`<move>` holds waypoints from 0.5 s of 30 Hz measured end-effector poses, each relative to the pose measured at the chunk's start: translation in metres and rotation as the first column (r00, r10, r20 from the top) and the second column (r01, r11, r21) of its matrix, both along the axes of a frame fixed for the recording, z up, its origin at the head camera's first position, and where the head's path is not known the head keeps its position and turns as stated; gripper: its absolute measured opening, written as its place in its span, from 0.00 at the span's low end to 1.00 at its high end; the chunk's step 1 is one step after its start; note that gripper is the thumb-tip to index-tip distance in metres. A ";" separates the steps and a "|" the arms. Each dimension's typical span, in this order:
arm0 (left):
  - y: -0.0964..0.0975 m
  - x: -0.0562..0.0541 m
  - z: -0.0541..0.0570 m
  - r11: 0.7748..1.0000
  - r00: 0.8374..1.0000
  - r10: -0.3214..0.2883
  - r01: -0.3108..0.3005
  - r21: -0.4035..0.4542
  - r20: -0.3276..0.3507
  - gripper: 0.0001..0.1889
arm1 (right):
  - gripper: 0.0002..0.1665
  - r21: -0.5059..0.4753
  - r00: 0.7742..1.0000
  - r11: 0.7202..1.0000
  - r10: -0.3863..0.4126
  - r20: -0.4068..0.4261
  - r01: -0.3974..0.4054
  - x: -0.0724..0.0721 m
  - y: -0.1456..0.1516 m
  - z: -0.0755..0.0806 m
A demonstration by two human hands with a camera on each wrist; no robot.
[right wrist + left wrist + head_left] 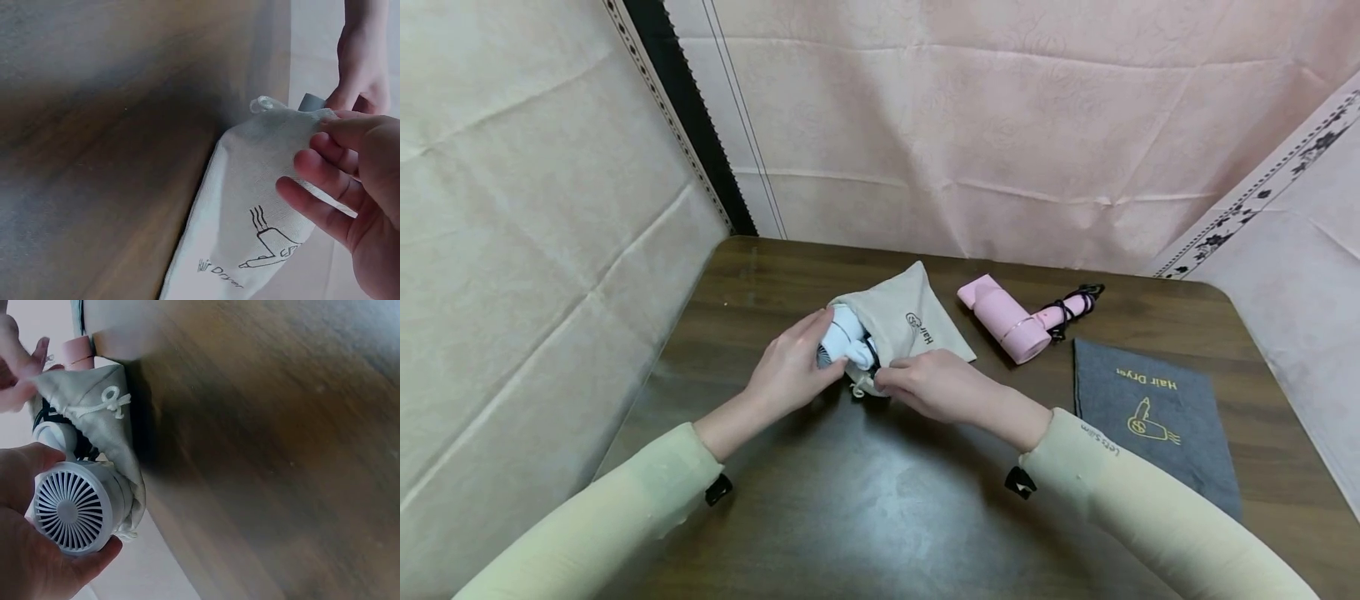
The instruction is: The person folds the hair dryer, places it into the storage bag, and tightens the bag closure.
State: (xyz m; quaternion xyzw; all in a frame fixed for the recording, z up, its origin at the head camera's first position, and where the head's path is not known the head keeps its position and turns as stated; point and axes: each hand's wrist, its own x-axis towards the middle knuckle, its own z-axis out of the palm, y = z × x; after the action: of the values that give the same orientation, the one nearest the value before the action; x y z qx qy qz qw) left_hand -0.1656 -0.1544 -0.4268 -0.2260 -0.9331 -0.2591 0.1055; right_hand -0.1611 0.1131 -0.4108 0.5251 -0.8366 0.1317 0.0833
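A white hair dryer (844, 332) sits partly inside a beige drawstring bag (904, 307) on the table. My left hand (790, 360) grips the dryer's body, thumb and fingers around its round, slatted rear vent (69, 511). At the bag's mouth, my right hand (936, 383) pinches the fabric edge between thumb and forefinger. Black cord (84, 445) shows beside the dryer's handle in the opening. The front of the dryer is hidden in the bag. In the right wrist view, the bag's printed side (250, 206) lies below the fingers.
To the right of the bag lies a pink hair dryer (1006, 321), its black cord (1078, 304) wound around the handle. A dark grey pouch (1157, 400) with yellow print lies flat at the right of the wooden table (850, 517). Pale cloth (1000, 125) hangs behind.
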 end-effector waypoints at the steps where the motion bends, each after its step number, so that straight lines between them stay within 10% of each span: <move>1: 0.000 0.000 0.000 1.000 1.000 -0.004 0.004 -0.006 -0.005 0.39 | 0.05 -0.002 1.000 1.000 -0.006 -0.008 0.006 0.000 -0.001 0.001; 15: 0.006 0.009 -0.017 0.995 0.993 -0.073 0.066 -0.081 -0.094 0.44 | 0.07 -0.005 0.998 0.999 -0.033 -0.046 0.033 -0.002 0.005 0.002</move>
State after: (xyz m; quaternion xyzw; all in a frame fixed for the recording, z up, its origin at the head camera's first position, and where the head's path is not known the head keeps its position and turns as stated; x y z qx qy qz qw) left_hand -0.1562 -0.1481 -0.4435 -0.2747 -0.9278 -0.2148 0.1327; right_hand -0.1633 0.1183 -0.4084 0.5138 -0.8429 0.1200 0.1059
